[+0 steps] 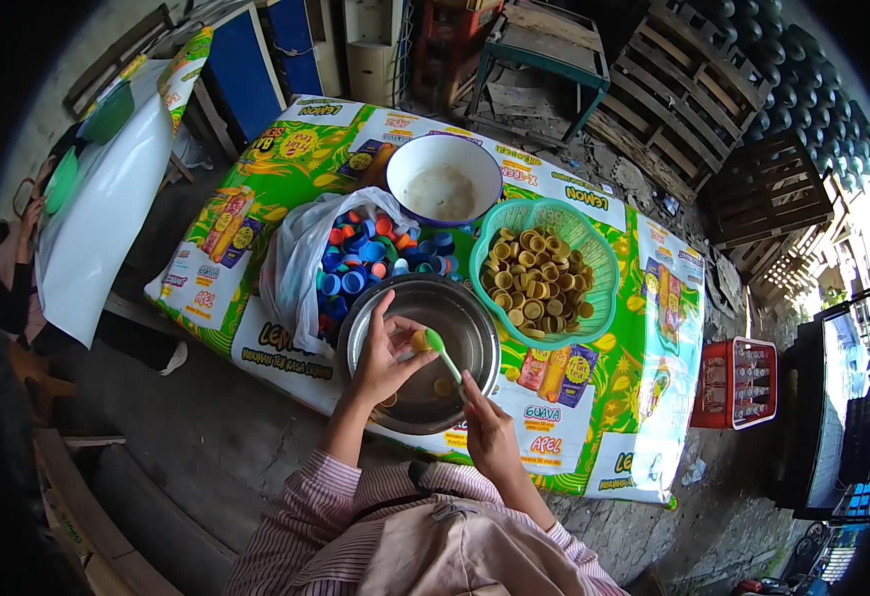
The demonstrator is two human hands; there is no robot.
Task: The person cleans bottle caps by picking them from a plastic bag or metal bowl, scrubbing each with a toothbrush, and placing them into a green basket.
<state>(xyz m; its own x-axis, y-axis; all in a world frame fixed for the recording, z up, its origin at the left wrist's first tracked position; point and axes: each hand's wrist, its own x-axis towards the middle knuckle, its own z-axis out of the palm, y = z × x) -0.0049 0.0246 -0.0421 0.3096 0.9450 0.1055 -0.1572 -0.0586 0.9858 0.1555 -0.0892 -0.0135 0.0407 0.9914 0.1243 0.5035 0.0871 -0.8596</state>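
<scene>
Over a steel bowl [356, 348], my left hand [390, 353] pinches a yellow bottle cap [419, 341], its index finger pointing up. My right hand [487, 422] grips a slim green-and-white tool [448, 363], shaped like a toothbrush or small spoon; its bright green end touches or nearly touches the cap. A few yellowish caps [443, 386] lie in the bowl, partly hidden by my hands. Right of the bowl, a turquoise basket [609, 283] holds many yellow-brown caps [534, 278]. To the left, a plastic bag [291, 263] is full of blue, red and orange caps [361, 253].
A white enamel basin [420, 149] stands at the back of the table with a green printed cover [614, 417]. On the floor to the right is a red bottle crate [713, 382]. Another person [23, 268] is at the left by a white-covered table [107, 219].
</scene>
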